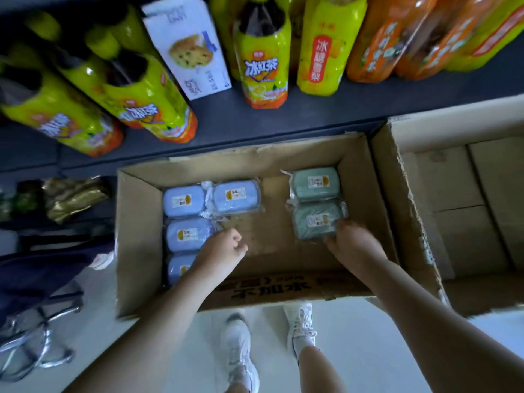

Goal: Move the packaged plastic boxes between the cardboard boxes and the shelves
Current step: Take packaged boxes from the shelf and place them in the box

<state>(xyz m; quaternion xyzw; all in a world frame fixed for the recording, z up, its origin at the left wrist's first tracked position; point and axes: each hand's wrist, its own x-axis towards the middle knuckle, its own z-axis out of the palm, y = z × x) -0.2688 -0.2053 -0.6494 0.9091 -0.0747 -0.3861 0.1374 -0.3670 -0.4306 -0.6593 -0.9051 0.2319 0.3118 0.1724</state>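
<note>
An open cardboard box (363, 177) sits on the floor below a dark shelf (283, 120). Several blue packaged plastic boxes (185, 200) lie along its left side. Two green packaged boxes lie on the right, a far one (314, 183) and a near one (313, 219). My right hand (353, 242) grips the near green box at its front edge. My left hand (224, 251) hovers inside the carton beside the blue boxes, fingers curled in with nothing in them. It partly hides the nearest blue box (180, 269).
Yellow-green tea bottles (263, 66), a white biscuit carton (188, 49) and orange bottle packs (397, 38) stand on the shelf. A second open cardboard box (402, 137) is to the right. Dark bags (37, 276) lie at the left. My feet (241, 344) stand on the white floor.
</note>
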